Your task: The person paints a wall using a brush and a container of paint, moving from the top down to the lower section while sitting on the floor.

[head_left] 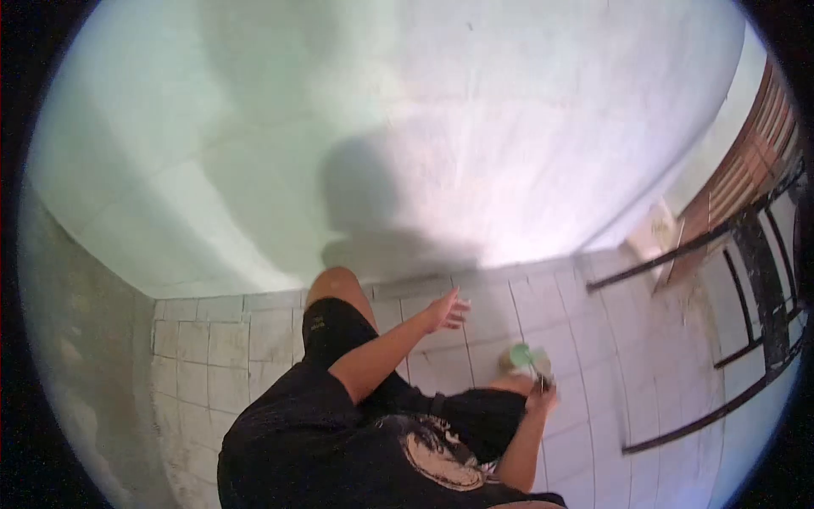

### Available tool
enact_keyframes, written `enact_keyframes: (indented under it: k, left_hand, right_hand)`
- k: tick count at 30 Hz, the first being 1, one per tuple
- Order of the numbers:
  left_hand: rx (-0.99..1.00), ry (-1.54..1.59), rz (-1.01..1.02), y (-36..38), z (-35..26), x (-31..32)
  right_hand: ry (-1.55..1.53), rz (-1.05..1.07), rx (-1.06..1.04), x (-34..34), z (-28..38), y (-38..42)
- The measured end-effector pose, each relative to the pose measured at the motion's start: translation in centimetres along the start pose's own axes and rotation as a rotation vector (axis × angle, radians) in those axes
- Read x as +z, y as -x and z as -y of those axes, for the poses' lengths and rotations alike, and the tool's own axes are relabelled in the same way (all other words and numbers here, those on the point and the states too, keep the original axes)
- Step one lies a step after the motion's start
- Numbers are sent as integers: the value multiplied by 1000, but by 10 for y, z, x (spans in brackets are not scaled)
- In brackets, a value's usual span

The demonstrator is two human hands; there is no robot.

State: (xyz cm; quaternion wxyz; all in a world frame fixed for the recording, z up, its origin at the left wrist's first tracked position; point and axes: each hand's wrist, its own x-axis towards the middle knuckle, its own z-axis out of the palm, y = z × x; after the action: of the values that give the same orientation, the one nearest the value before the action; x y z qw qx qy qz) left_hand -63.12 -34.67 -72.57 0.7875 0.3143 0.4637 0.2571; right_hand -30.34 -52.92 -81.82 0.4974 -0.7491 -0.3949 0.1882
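Observation:
My left hand (447,311) is held out in front of my bent knee, above the tiled floor. Its fingers are apart with nothing in them, and whitish marks show near the fingertips. Down at the right, my right hand (543,396) is closed around a small dark-handled tool (541,382), blurred, whose kind I cannot tell. The tool's far end overlaps a small tub (519,357) with a pale green top, which is on the floor just beyond that hand.
A pale green wall (543,153) rises ahead, with my shadow on it. White tiles (280,339) cover the floor. A black metal frame (759,297) stands at the right, near a brown slatted wooden panel (746,170). A grey wall (76,339) is at left.

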Motion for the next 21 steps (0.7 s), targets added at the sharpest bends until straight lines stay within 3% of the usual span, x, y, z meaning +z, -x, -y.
enact_keyframes:
  k: [2,6,8,9,10,11,12,17,20,21]
  left_hand:
    - [80,-12,-7,28,-23,-12]
    - [230,-68,-78,93,-61,-38]
    - [268,-43,-90,114,-74,-55]
    - [305,-21,-95,124,-79,-62]
    - [337,-11,-97,136,-86,-65]
    - [369,-3,-99,147,-94,-68]
    - [358,-3,-98,154,-98,-74]
    - [527,87,-78,180,-106,-92]
    - [499,136,-113,181,-96,-101]
    - [495,142,-117,178,-94,-102]
  right_hand:
    - [-1299,-95,724,-2,-3,-12]
    - [-1289,0,711,4,48,-7]
    - [-1472,184,551,12,101,1]
    - [-1485,39,688,19,136,2]
    - [-1469,55,617,29,126,-4]
    - [-1250,146,465,32,152,4]
    - [-1496,158,685,29,178,8]
    - [-1556,188,657,59,231,9]
    - [-1564,180,710,78,247,10]
    - [-1595,302,617,88,242,7]
